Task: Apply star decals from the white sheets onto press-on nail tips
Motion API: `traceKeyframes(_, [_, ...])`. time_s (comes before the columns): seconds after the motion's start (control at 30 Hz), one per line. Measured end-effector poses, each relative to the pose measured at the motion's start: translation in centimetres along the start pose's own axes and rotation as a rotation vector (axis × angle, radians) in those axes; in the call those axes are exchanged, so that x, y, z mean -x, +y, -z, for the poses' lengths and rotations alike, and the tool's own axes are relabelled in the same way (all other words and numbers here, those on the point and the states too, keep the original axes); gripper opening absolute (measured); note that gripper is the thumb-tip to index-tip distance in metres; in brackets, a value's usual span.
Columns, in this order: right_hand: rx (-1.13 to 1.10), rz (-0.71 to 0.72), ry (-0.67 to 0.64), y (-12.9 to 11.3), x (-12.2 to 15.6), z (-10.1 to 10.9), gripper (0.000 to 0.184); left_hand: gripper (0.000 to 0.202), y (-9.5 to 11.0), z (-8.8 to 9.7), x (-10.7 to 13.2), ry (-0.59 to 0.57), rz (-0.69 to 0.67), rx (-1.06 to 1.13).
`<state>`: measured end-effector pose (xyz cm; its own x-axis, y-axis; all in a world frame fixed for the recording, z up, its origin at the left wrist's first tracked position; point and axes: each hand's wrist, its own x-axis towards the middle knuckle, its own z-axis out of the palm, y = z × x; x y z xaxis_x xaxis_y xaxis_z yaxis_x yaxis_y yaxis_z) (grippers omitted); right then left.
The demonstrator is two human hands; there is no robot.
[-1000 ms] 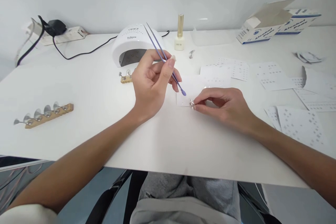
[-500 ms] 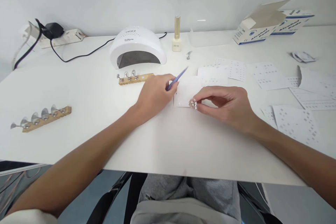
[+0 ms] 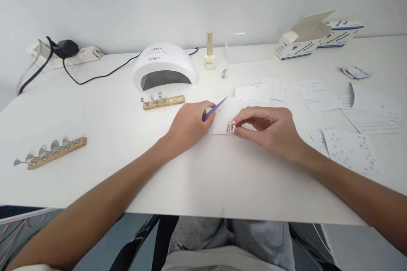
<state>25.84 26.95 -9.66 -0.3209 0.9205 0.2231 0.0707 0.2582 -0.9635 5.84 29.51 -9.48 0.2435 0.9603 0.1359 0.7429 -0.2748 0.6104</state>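
Slim blue tweezers point(image 3: 216, 108) are pinched in my left hand point(image 3: 192, 123), their tip pointing up and right over a white sheet point(image 3: 222, 114). At the front right of that sheet, my right hand point(image 3: 270, 127) grips a small sparkling silvery-clear nail tip point(image 3: 231, 126) between thumb and fingertips; its underside is hidden by the fingers. Small specks lie on the sheet between the hands. Just behind my left hand is a wooden bar point(image 3: 173, 100) carrying several clear nail tips on metal stands. One more nail tip on a stand point(image 3: 224, 73) stands farther back.
A white nail lamp point(image 3: 165, 59) and a polish bottle point(image 3: 210, 61) stand at the back. Far left is a second wooden bar point(image 3: 57, 154) with nail tips. Sticker sheets point(image 3: 349, 150) and alcohol pad boxes point(image 3: 302, 42) occupy the right. A power strip point(image 3: 90, 54) lies back left.
The view has tilted slightly, so things appear lower. The tweezers' tip has dropped a little nearer the sheet. Both hands keep their grips.
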Motion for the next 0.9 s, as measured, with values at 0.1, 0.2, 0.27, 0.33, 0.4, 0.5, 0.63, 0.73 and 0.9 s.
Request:
traceKeyframes(0.1, [0.033, -0.037, 0.022, 0.1, 0.0, 0.0, 0.006, 0.032, 0.4, 1.1, -0.2, 0.196, 0.046, 0.417])
traceKeyframes(0.2, [0.072, -0.079, 0.013, 0.2, 0.1, 0.0, 0.005, 0.021, 0.8, 2.0, -0.5, 0.28, 0.029, 0.712])
traceKeyframes(0.27, [0.088, -0.098, -0.007, 0.2, 0.1, 0.0, 0.006, 0.019, 1.1, 2.0, -0.4, 0.254, 0.004, 0.83])
traceKeyframes(0.33, [0.106, -0.114, -0.018, 0.2, 0.1, 0.1, 0.007, 0.022, 1.2, 1.6, -0.2, 0.233, -0.036, 0.877])
traceKeyframes(0.4, [0.123, -0.13, -0.029, 0.0, 0.0, 0.1, 0.008, 0.025, 1.3, 1.1, 0.1, 0.264, -0.105, 0.895])
traceKeyframes(0.5, [0.129, -0.135, -0.043, -0.2, -0.1, 0.1, 0.01, 0.026, 1.5, 0.6, 0.5, 0.342, -0.225, 0.932])
traceKeyframes(0.63, [0.132, -0.129, -0.053, -0.3, 0.0, 0.0, 0.011, 0.025, 1.6, 0.4, 0.9, 0.323, -0.28, 0.915])
traceKeyframes(0.73, [0.128, -0.112, -0.053, -0.2, 0.2, -0.2, 0.011, 0.028, 1.9, -0.1, 1.3, 0.346, -0.342, 0.887])
traceKeyframes(0.9, [0.115, -0.111, -0.081, -0.1, 0.4, -0.6, 0.011, 0.024, 2.5, -0.8, 2.2, 0.481, -0.355, 0.821])
